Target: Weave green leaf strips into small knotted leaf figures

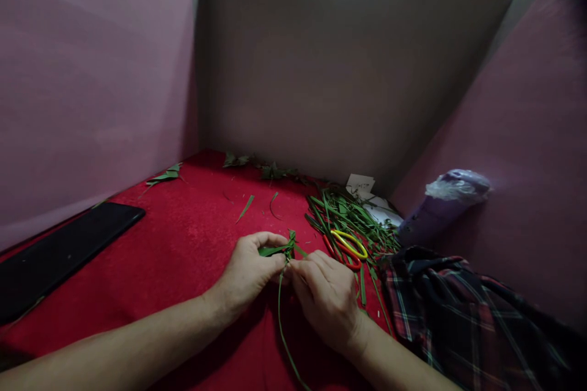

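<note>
My left hand (250, 269) pinches a small bundle of folded green leaf blades (290, 245) between thumb and fingers. From the right, my right hand (326, 296) meets it, its fingers closed at the base of the bundle, where a thin green strand (283, 333) hangs down toward me. Which part of the strand the right fingertips grip is hard to make out. Just beyond my right hand lie scissors with red and yellow handles (351, 245), their blades hidden among a heap of cut green leaves and stems (343, 211).
A red cloth (192, 238) covers the surface between the walls. A black phone-like slab (68, 256) lies at left, a plaid cloth (458, 311) at right. Behind the heap are white papers (360, 184) and a purple object with clear plastic (433, 208). Loose leaves (165, 176) lie along the edges.
</note>
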Demonstrator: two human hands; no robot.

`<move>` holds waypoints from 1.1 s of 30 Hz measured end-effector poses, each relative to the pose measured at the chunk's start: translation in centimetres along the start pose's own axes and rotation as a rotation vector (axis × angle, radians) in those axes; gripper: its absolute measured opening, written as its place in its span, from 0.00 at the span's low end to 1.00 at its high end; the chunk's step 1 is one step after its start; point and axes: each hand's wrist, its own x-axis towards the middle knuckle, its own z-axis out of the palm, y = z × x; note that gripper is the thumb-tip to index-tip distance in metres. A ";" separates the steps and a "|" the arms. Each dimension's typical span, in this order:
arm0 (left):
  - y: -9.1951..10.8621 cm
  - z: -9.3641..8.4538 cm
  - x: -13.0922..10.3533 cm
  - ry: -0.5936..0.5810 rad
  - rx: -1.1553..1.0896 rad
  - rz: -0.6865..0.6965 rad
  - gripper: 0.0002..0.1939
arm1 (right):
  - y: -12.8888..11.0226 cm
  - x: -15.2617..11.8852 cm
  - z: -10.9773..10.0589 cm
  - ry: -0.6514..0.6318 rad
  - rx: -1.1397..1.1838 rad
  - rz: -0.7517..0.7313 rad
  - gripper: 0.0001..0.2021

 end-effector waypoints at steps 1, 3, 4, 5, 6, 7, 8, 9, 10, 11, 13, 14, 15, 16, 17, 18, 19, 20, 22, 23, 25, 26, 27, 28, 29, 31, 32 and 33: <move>0.0 0.0 0.0 -0.005 -0.002 -0.002 0.11 | 0.0 0.0 0.0 0.002 0.013 0.008 0.08; -0.1 -0.1 0.1 -0.017 -0.004 -0.008 0.11 | 0.0 0.0 0.0 0.004 0.028 0.010 0.08; -0.1 -0.1 0.1 -0.018 -0.003 -0.008 0.11 | 0.0 0.0 0.0 0.004 0.031 0.009 0.08; -0.1 -0.1 0.1 -0.017 0.001 -0.007 0.11 | 0.0 0.0 0.0 0.004 0.029 0.007 0.09; -0.2 -0.1 0.2 -0.011 0.007 -0.003 0.11 | -0.1 0.1 0.0 0.004 0.021 0.002 0.09; -0.2 0.0 0.2 -0.003 0.014 0.004 0.11 | -0.1 0.1 0.0 0.006 0.005 -0.003 0.09; -0.3 0.0 0.2 0.004 0.023 0.011 0.11 | -0.1 0.1 0.0 0.008 -0.015 -0.009 0.10; -0.3 0.1 0.2 0.010 0.034 0.022 0.11 | -0.1 0.1 0.0 0.010 -0.037 -0.018 0.10; -0.4 0.1 0.2 0.015 0.045 0.033 0.11 | -0.1 0.0 0.0 0.010 -0.058 -0.027 0.09; -0.5 0.1 0.3 0.019 0.058 0.045 0.10 | -0.1 0.0 0.0 0.013 -0.077 -0.038 0.09; -0.6 0.1 0.3 0.035 0.083 0.070 0.10 | -0.1 -0.1 0.1 0.017 -0.117 -0.064 0.08; -0.6 0.0 0.3 0.046 0.093 0.082 0.11 | -0.1 -0.1 0.1 0.021 -0.140 -0.077 0.08; -0.7 0.0 0.3 0.059 0.099 0.093 0.11 | -0.2 -0.1 0.1 0.027 -0.163 -0.087 0.08; -0.6 0.0 0.3 0.068 0.104 0.102 0.11 | -0.2 -0.2 0.1 0.030 -0.184 -0.094 0.08; -0.6 0.0 0.3 0.077 0.107 0.109 0.12 | -0.2 -0.2 0.2 0.031 -0.200 -0.098 0.08; -0.5 0.0 0.2 0.084 0.109 0.111 0.12 | -0.2 -0.2 0.2 0.031 -0.212 -0.099 0.09; -0.4 0.0 0.2 0.090 0.112 0.109 0.12 | -0.2 -0.2 0.2 0.032 -0.220 -0.101 0.09; -0.4 0.1 0.2 0.093 0.113 0.104 0.11 | -0.2 -0.2 0.2 0.032 -0.224 -0.101 0.09; -0.2 0.1 0.1 0.095 0.117 0.093 0.11 | -0.2 -0.2 0.2 0.034 -0.226 -0.100 0.10; -0.2 0.2 0.1 0.099 0.116 0.094 0.11 | -0.2 -0.2 0.2 0.035 -0.223 -0.097 0.10; -0.1 0.2 0.0 0.102 0.114 0.100 0.11 | -0.3 -0.2 0.2 0.037 -0.217 -0.090 0.10; -0.1 0.2 0.0 0.100 0.112 0.101 0.11 | -0.3 -0.1 0.3 0.039 -0.215 -0.088 0.10; -0.1 0.2 0.0 0.097 0.109 0.101 0.12 | -0.3 -0.1 0.3 0.041 -0.212 -0.085 0.10; -0.1 0.2 0.0 0.094 0.105 0.099 0.12 | -0.4 -0.1 0.3 0.044 -0.208 -0.078 0.10; 0.0 0.2 0.0 0.091 0.103 0.098 0.12 | -0.4 -0.1 0.3 0.051 -0.204 -0.066 0.10; 0.0 0.2 0.0 0.092 0.104 0.100 0.11 | -0.5 -0.1 0.4 0.061 -0.188 -0.039 0.10; 0.0 0.2 0.0 0.093 0.106 0.102 0.11 | -0.5 -0.1 0.4 0.066 -0.180 -0.025 0.10; 0.0 0.2 0.0 0.093 0.106 0.102 0.11 | -0.5 -0.1 0.4 0.067 -0.173 -0.011 0.11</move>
